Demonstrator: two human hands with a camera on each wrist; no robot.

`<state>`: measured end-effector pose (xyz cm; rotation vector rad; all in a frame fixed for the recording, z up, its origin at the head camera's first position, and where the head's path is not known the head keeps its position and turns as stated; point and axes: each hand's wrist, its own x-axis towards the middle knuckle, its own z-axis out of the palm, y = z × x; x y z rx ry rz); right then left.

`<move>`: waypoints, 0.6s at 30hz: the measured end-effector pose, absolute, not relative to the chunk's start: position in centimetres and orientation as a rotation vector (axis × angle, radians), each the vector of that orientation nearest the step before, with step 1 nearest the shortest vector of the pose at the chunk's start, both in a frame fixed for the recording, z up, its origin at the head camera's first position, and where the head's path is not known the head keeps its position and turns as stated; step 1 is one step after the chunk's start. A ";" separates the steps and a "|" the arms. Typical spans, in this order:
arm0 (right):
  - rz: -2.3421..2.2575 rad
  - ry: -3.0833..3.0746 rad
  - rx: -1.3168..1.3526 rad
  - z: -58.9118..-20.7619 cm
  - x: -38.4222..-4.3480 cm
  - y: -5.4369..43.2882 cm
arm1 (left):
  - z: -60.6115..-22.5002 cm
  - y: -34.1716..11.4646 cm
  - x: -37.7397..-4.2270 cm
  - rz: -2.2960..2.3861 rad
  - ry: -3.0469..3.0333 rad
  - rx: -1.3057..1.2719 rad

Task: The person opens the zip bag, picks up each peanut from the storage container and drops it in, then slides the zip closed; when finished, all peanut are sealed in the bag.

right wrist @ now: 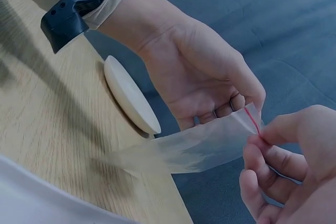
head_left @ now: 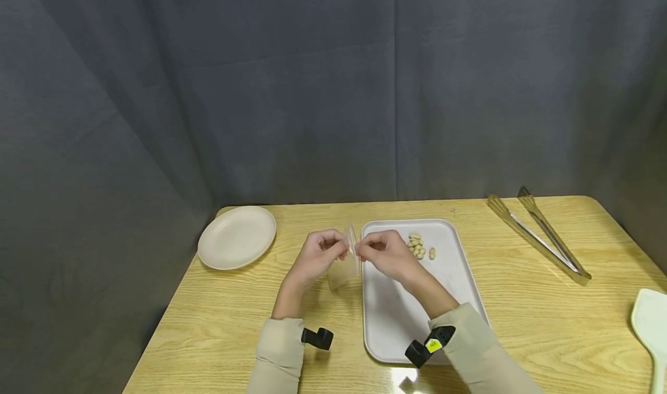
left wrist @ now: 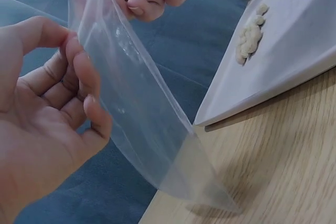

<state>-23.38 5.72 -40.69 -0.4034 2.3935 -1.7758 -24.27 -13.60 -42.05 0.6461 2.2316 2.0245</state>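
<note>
Both hands hold a clear zip-lock bag (left wrist: 142, 93) by its top, above the table just left of the tray. A red zip strip runs along the bag's mouth in the right wrist view. My left hand (head_left: 319, 256) pinches one side of the mouth between thumb and index finger. Opposite it, my right hand (head_left: 387, 255) pinches the other side at the red strip. The bag hangs down with nothing seen inside it. Several peanuts (head_left: 416, 247) in their shells lie on the white tray (head_left: 401, 324), partly hidden behind the right hand in the head view.
A cream plate (head_left: 237, 238) stands at the table's back left. Metal tongs (head_left: 542, 235) lie spread at the back right. A pale spatula-like utensil (head_left: 651, 319) sits at the right edge. Dark curtain (head_left: 333, 93) hangs behind the wooden table (head_left: 208, 330).
</note>
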 end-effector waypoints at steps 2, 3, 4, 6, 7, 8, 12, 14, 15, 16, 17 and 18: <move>-1.757 2.413 -0.423 -40.6 -23.4 5.7 | -41.9 -13.6 -24.2 2.013 2.258 0.642; -1.750 2.424 -0.435 -40.6 -23.4 5.7 | -41.9 -13.5 -24.2 2.004 2.273 0.642; -1.740 2.434 -0.444 -40.6 -23.4 5.8 | -41.8 -13.5 -24.2 1.994 2.286 0.639; -1.729 2.446 -0.459 -40.5 -23.4 5.8 | -41.7 -13.5 -24.2 1.972 2.307 0.641; -1.721 2.448 -0.461 -40.5 -23.4 5.8 | -41.7 -13.5 -24.1 1.960 2.314 0.639; -1.717 2.448 -0.468 -40.4 -23.4 5.9 | -41.2 -13.4 -23.9 1.947 2.320 0.634; -1.694 2.454 -0.467 -40.4 -23.5 6.1 | -41.1 -13.3 -23.9 1.927 2.326 0.608; -1.686 2.482 -0.432 -40.4 -23.6 6.4 | -41.1 -13.5 -24.0 1.951 2.337 0.564; -1.684 2.495 -0.400 -40.5 -23.6 6.6 | -41.4 -13.8 -24.1 1.975 2.347 0.540; -1.681 2.507 -0.377 -40.5 -23.7 6.8 | -41.4 -14.1 -24.0 2.000 2.353 0.515; -1.675 2.519 -0.354 -40.5 -23.8 7.1 | -41.3 -14.4 -24.0 2.025 2.358 0.487; -1.672 2.532 -0.330 -40.5 -23.8 7.3 | -41.2 -14.7 -23.9 2.040 2.367 0.463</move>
